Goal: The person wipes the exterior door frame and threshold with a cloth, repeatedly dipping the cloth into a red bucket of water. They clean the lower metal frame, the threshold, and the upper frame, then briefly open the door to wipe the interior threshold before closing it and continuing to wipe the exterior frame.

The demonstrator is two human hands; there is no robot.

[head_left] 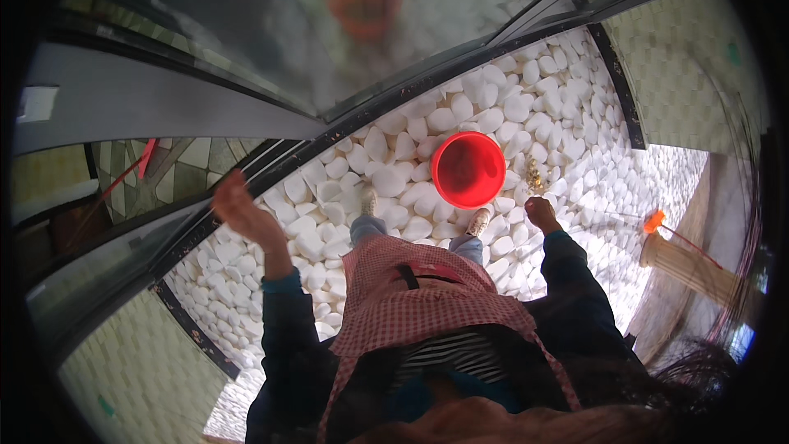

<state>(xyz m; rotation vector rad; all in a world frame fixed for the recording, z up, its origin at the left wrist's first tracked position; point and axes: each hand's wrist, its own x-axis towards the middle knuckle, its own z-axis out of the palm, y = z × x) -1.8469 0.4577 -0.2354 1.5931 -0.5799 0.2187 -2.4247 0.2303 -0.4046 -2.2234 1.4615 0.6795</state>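
Observation:
My left hand (242, 207) is raised at the left, beside the edge of the glass door and its dark floor track (283, 150). Its fingers look loosely stretched and a little blurred, with nothing visible in them. My right hand (541, 214) is closed, low over the white stones at the right; whatever it holds, if anything, is hidden. Just past its knuckles shows a small yellowish-gold thing (534, 173), too small to name. Between my hands and farther off, a red bucket (468, 170) stands upright on the stones, just ahead of my feet.
White pebbles (312, 230) cover the ground beneath me. Glass panels (411, 41) rise ahead, reflecting the bucket. A grey door frame (181, 94) juts in at the left. At the right stands a pale column (690, 267) with an orange object (654, 221) by its end.

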